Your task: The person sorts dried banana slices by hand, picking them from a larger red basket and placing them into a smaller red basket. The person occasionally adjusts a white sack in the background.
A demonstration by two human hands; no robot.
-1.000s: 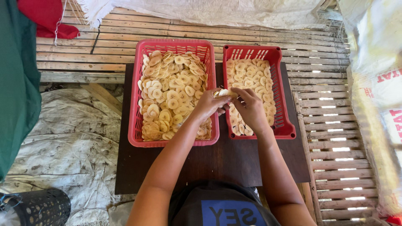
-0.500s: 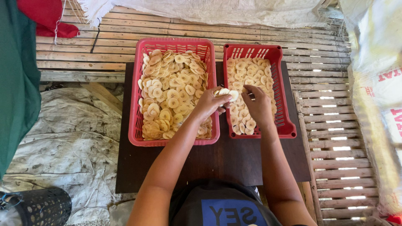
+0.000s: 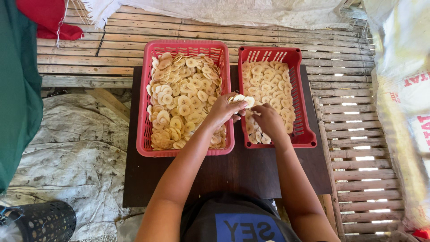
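Lowering since a moment ago, her right hand (image 3: 268, 120) is resting curled in the smaller red plastic basket (image 3: 301, 134); left hand (image 3: 224, 110) is pinching pale round banana chips (image 3: 240, 98), fanned rightward between baskets.

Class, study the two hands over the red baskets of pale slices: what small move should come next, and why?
Probably the right hand, low over the smaller basket, comes back to the left hand for another slice. The left holds a small stack of slices between the baskets, and the larger basket is heaped.
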